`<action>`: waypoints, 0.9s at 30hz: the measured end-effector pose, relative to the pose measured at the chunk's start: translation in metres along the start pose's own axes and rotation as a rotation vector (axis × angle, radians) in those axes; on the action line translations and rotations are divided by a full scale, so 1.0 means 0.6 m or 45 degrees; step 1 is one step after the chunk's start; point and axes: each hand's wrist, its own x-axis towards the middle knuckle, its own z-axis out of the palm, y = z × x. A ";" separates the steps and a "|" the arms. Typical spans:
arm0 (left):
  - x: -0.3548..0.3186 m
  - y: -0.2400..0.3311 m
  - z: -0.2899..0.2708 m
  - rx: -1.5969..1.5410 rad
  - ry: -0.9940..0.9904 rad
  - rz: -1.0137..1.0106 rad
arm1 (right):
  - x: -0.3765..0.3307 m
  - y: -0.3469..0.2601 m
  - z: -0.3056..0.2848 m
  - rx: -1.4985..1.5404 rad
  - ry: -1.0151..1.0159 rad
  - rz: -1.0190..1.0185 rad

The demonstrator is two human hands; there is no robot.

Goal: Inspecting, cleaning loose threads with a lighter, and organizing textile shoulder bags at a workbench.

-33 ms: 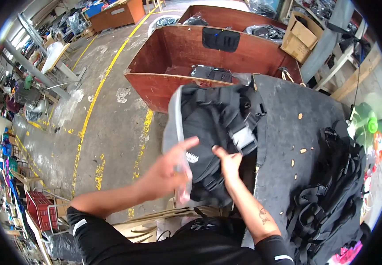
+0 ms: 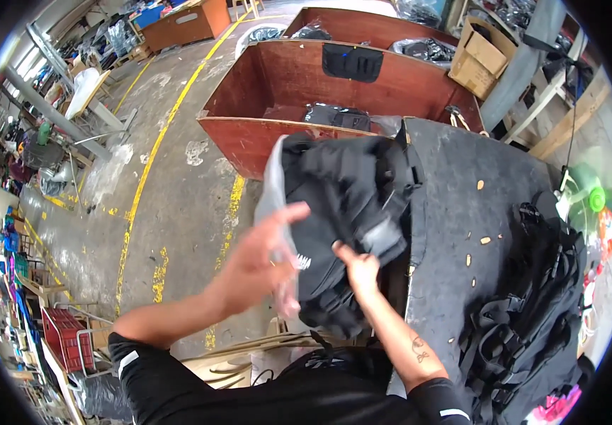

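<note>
A black backpack with straps, buckles and a small white print hangs in front of me, blurred by motion. Translucent plastic bag covers its left side. My left hand is at that side, index finger stretched over the backpack, the other fingers curled around the plastic edge and partly smeared. On the right, my right hand grips the backpack's near face, thumb on top and its fingers mostly hidden. A pale patch, perhaps a label, shows beside it.
A dark-topped table stands at my right, with several small tan scraps and a heap of black strapped bags. Beyond the backpack is a reddish wooden bin holding plastic-wrapped goods. A cardboard box sits at the far right.
The backpack has shifted slightly left, and both hands have moved a little left with it. The pale patch has become more blurred.
</note>
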 end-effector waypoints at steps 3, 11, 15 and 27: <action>0.010 0.045 -0.013 -0.125 0.257 0.216 | -0.044 0.015 -0.047 -0.525 -0.424 -0.830; -0.030 0.066 -0.021 0.214 0.018 -0.021 | -0.095 0.012 -0.109 -1.984 -1.052 -0.564; -0.070 0.096 -0.006 0.550 -0.423 -0.289 | -0.018 0.004 -0.092 -2.257 -0.535 -0.246; -0.025 -0.176 -0.125 2.152 0.028 -0.355 | 0.059 -0.069 -0.080 -0.994 0.022 0.037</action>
